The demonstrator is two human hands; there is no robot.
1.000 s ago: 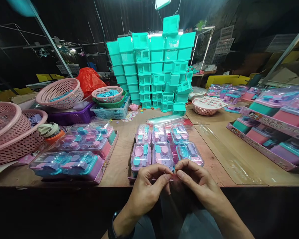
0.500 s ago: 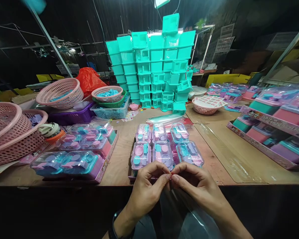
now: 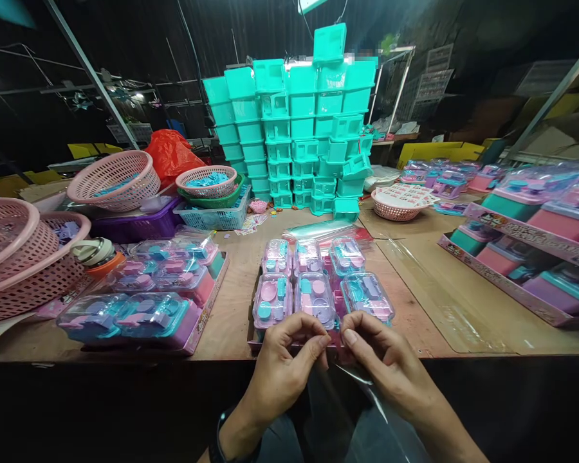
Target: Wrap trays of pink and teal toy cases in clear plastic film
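My left hand is closed in a pinch, thumb against forefinger, in front of the tray. Close beside it on the right, my right hand pinches in the same way, a small gap between the fingertips. A thin clear plastic bag hangs below and between the hands over my lap; its edge runs up to the fingers. Just beyond the hands stands a pink tray of plastic toy boxes with clear lids over pink, blue and purple pieces. The hands hide part of its front.
Left, another tray of toy boxes stands near pink baskets and a flask. Stacked turquoise boxes rise at the back. Clear plastic sheets lie behind the middle tray. Filled trays are stacked at the right.
My fingertips were together on the bag's edge and have moved apart, the right hand shifting slightly right. The bag's bright edge now shows between the hands.
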